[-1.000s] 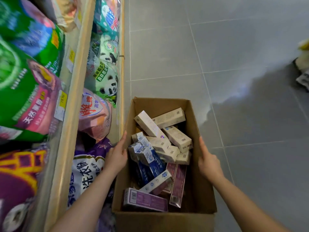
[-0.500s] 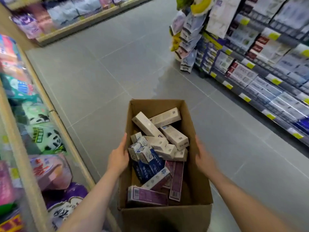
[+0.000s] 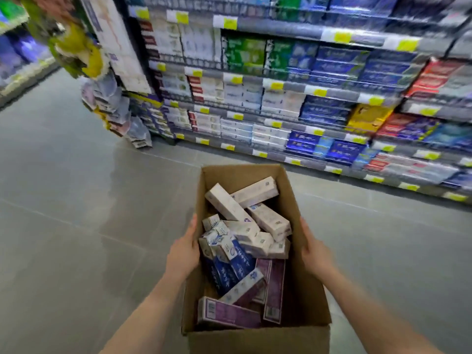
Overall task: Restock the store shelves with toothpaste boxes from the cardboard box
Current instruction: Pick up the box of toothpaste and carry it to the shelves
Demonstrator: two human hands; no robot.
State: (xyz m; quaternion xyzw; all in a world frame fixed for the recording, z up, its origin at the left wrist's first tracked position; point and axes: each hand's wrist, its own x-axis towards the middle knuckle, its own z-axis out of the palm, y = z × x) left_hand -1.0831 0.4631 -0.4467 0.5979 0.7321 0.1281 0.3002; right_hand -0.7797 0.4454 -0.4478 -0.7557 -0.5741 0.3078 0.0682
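Both your hands carry the cardboard box [image 3: 301,284] of toothpaste boxes [image 3: 245,241]: left hand [image 3: 182,254] and right hand [image 3: 315,254] press its sides with straight fingers, facing stocked shelves [image 3: 281,85].

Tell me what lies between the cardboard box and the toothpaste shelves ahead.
In the head view, only bare grey tiled floor lies between the cardboard box, held at its sides by the left hand and right hand, and the toothpaste shelves.

We see a grey tiled floor [image 3: 76,213] at the left and, upper left, blurry hanging packets [image 3: 112,103], maybe snacks.
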